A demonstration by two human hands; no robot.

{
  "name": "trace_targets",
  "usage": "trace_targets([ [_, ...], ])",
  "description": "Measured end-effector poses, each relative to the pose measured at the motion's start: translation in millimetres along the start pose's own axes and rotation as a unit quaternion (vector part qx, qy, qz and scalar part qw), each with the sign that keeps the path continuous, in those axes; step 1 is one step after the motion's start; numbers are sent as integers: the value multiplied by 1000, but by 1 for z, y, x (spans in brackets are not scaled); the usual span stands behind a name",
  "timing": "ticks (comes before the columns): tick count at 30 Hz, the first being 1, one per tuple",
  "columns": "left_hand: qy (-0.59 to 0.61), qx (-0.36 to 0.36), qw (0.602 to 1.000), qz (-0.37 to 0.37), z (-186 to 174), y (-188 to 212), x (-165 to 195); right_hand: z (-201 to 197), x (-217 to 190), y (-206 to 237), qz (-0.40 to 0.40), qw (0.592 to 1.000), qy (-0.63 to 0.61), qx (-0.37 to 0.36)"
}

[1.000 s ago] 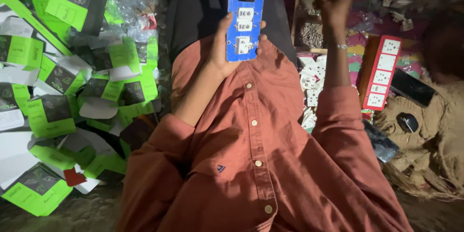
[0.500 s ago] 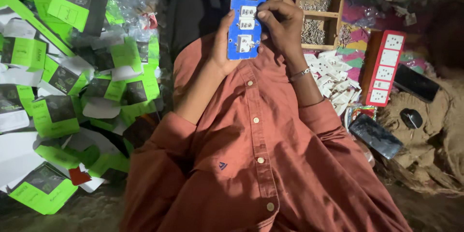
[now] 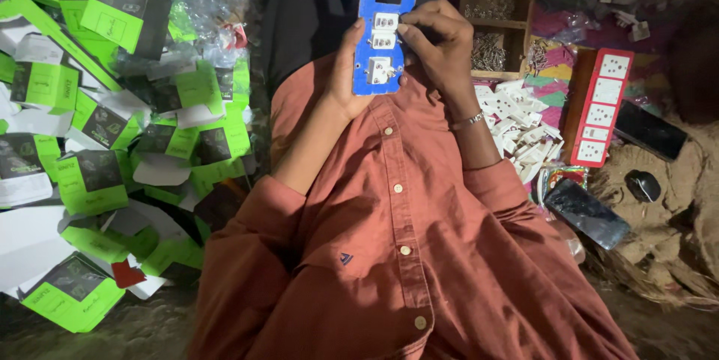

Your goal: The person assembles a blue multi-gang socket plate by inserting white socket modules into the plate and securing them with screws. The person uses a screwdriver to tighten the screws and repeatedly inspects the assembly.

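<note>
Left hand (image 3: 343, 75) holds flat blue plate (image 3: 383, 26); right hand (image 3: 442, 45) seemingly pressing white socket (image 3: 385, 21)

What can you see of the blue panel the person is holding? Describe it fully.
The blue panel is a long, flat plate, plastic by its look, held upright in front of the person's chest. It has a bare rectangular cutout near the top and white socket modules fitted below. The left hand grips its left edge; the right hand presses fingertips on an upper white module.
</note>
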State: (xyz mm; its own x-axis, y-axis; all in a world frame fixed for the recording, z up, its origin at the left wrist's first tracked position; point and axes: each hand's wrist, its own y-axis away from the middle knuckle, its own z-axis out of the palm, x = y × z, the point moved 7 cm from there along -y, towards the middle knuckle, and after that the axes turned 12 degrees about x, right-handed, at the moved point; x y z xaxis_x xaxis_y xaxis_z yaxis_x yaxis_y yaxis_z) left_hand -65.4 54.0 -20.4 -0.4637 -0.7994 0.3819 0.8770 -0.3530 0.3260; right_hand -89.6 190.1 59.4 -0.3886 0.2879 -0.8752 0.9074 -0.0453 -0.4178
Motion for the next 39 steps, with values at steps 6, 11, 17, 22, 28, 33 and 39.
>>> trace_targets([
  [6,0,3,1000,-11,5,2,0,-4,-6,0,16,999,28,-27],
  [11,-15,3,1000,-1,3,2,0,-4,-19,-4,-87,990,107,-42],
  [17,-27,5,1000,-2,-6,-1,-6,-8,-33,-7,-182,959,210,-64],
  [22,-15,15,1000,-1,-5,-1,-4,0,-22,5,-135,964,214,-79],
  [28,37,-21,999,-15,8,4,4,1,-9,30,-109,983,116,-92],
  [33,49,-18,997,-55,7,4,4,-9,10,30,-2,999,18,-33],
  [39,46,-44,997,-37,8,6,4,-7,13,30,9,999,1,-37],
])
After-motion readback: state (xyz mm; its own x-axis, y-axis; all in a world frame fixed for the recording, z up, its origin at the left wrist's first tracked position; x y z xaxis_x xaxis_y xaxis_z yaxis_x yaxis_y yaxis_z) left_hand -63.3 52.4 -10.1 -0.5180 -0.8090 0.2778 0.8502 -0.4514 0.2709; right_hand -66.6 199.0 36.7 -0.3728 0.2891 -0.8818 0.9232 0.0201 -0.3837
